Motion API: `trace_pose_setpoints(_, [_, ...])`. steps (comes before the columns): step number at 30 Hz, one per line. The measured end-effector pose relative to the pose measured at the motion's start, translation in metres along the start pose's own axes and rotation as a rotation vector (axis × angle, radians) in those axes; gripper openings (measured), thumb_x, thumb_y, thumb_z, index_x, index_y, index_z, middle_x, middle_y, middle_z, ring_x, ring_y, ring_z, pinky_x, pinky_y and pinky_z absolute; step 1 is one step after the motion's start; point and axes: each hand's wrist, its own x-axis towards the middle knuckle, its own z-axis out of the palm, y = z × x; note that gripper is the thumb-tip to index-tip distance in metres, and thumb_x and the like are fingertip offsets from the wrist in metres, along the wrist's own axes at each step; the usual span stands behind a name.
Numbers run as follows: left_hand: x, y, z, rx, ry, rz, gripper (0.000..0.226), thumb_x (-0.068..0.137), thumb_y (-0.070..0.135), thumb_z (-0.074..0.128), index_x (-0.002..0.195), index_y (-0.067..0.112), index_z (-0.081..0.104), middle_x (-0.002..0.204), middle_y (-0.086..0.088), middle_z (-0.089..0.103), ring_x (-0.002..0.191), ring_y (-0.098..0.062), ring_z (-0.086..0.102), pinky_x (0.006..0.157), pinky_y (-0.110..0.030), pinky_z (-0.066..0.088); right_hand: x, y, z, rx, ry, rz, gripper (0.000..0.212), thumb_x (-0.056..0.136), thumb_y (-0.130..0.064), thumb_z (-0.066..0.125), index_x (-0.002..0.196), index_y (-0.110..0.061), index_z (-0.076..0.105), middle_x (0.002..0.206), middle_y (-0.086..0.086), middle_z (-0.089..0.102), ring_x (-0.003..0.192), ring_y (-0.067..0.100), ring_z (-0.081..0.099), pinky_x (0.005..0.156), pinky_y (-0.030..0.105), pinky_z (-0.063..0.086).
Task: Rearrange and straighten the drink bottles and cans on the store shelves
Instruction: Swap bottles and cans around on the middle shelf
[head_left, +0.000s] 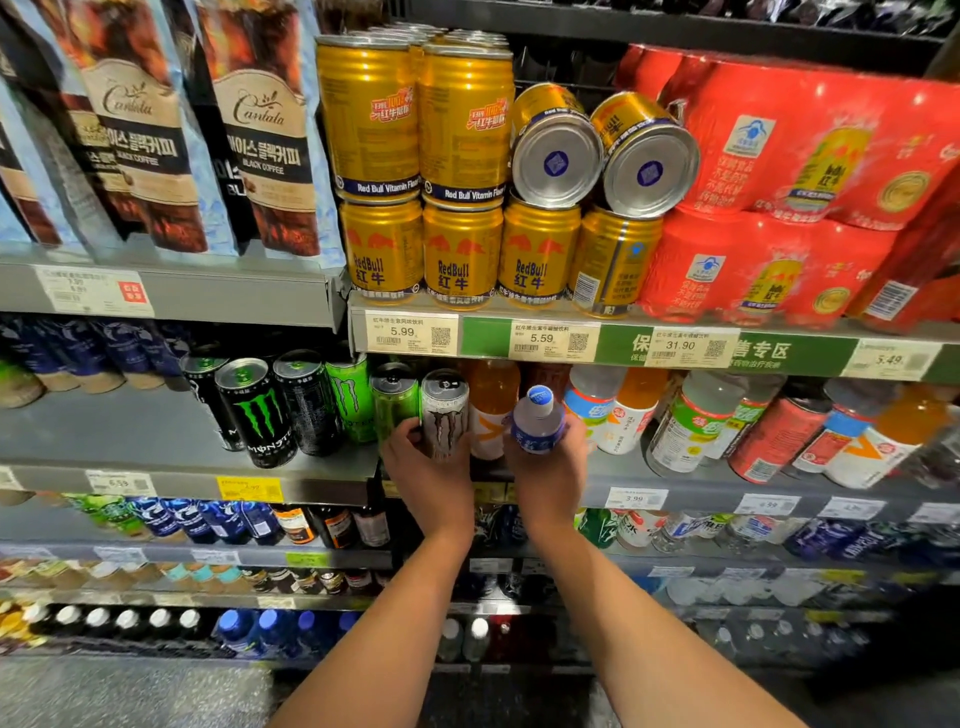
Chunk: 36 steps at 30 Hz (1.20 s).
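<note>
Two hands work at the middle shelf (156, 431), low in the centre of the frame, set side by side but not touching; the left hand (426, 470) curls its fingers round the foot of a silver-white Monster can (444, 410), and the right hand (550, 467) is wrapped round a small blue-capped water bottle (537, 421), held off the shelf — its cap tipped up toward the camera, its long axis near upright. The can stands upright just left of the bottle, with a green can (395, 405) touching its left side and an orange drink bottle (491, 410) just behind and between the two hands; the bottle therefore sits out in front of the row, not in it. Similar pale bottles (592, 410) stand to the right of centre, so the right hand is the nearer one for placing it there, I judge; the move would run rightward and back into the shelf. Upper centre of the frame — two gold Red Bull cans (602, 156) lie on their sides atop the upright stack, bases facing out, not yet straightened.
</note>
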Motion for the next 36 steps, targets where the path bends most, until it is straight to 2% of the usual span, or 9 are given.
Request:
trace_pose_setpoints(3, [-0.004,0.006,-0.008,-0.074,-0.004,0.027,0.047,0.077,0.023,0.086,0.109,0.016,0.052,0.102,0.003,0.049,0.095,-0.021,0.052,0.073,-0.015,0.035,0.000,-0.006,-0.010,0.099,-0.099,0.165,0.049,0.072,-0.031,0.082,0.101,-0.041,0.044,0.097,-0.010,0.064,0.089,0.016,0.063,0.078,0.041,0.053])
trace_pose_setpoints(9, [-0.025,0.016,-0.006,-0.194,-0.160,0.078,0.037,0.083,0.012,0.080,0.109,0.005,0.055,0.101,-0.005,0.054,0.082,-0.018,0.053,0.073,-0.003,0.039,0.002,-0.010,-0.040,0.233,-0.067,0.147,0.056,0.072,-0.022,0.088,0.115,-0.029,0.053,0.104,-0.008,0.070,0.096,0.007,0.068,0.087,0.027,0.054])
trace_pose_setpoints(12, [-0.043,0.022,0.003,-0.226,-0.291,0.057,0.033,0.083,0.013,0.080,0.105,0.015,0.056,0.100,-0.004,0.058,0.080,-0.009,0.057,0.072,-0.007,0.042,0.008,-0.015,-0.071,0.327,-0.050,0.146,0.061,0.076,-0.007,0.084,0.128,-0.016,0.052,0.110,-0.003,0.067,0.091,-0.003,0.066,0.082,0.010,0.050])
trace_pose_setpoints(14, [-0.056,0.021,0.013,-0.247,-0.388,0.071,0.031,0.083,0.011,0.079,0.103,0.016,0.056,0.096,-0.010,0.062,0.076,-0.017,0.059,0.072,-0.016,0.047,0.012,-0.013,-0.095,0.334,-0.025,0.131,0.056,0.078,-0.001,0.081,0.126,-0.006,0.052,0.102,-0.001,0.065,0.076,-0.010,0.062,0.074,0.006,0.048])
trace_pose_setpoints(21, [-0.111,0.036,0.047,-0.214,-0.710,0.066,0.032,0.081,0.014,0.081,0.099,0.024,0.056,0.092,0.000,0.065,0.071,0.001,0.060,0.065,-0.008,0.043,0.023,0.019,-0.181,0.372,0.087,0.166,0.052,0.080,0.001,0.079,0.125,-0.013,0.055,0.109,0.003,0.068,0.079,-0.009,0.064,0.071,0.007,0.048])
trace_pose_setpoints(27, [-0.180,0.052,0.098,-0.178,-0.896,0.009,0.032,0.078,0.028,0.084,0.099,0.027,0.060,0.087,0.001,0.067,0.072,-0.007,0.061,0.070,-0.023,0.049,0.047,0.057,-0.268,0.435,0.152,0.168,0.063,0.073,-0.002,0.085,0.129,-0.007,0.054,0.113,0.006,0.070,0.089,0.003,0.068,0.077,0.017,0.054])
trace_pose_setpoints(31, [-0.242,0.081,0.143,-0.186,-0.935,0.036,0.033,0.074,0.036,0.084,0.095,0.029,0.060,0.083,0.002,0.070,0.070,-0.003,0.063,0.071,-0.025,0.052,0.078,0.088,-0.340,0.465,0.144,0.163,0.072,0.057,-0.027,0.087,0.121,-0.010,0.057,0.104,0.001,0.072,0.091,0.012,0.069,0.078,0.027,0.054])
trace_pose_setpoints(34, [-0.298,0.105,0.185,-0.222,-0.963,0.041,0.035,0.078,0.025,0.084,0.106,0.022,0.063,0.095,0.002,0.073,0.077,-0.002,0.066,0.076,-0.019,0.053,0.104,0.113,-0.395,0.409,0.166,0.168,0.069,0.055,-0.028,0.087,0.115,-0.009,0.058,0.102,0.002,0.070,0.083,0.000,0.068,0.072,0.020,0.053])
trace_pose_setpoints(36, [-0.334,0.121,0.216,-0.253,-0.968,0.031,0.046,0.070,0.042,0.080,0.109,0.023,0.064,0.095,0.010,0.074,0.081,-0.005,0.068,0.076,-0.026,0.057,0.121,0.130,-0.432,0.330,0.153,0.162,0.072,0.055,-0.040,0.087,0.115,-0.012,0.060,0.104,0.000,0.072,0.088,0.004,0.070,0.075,0.028,0.055])
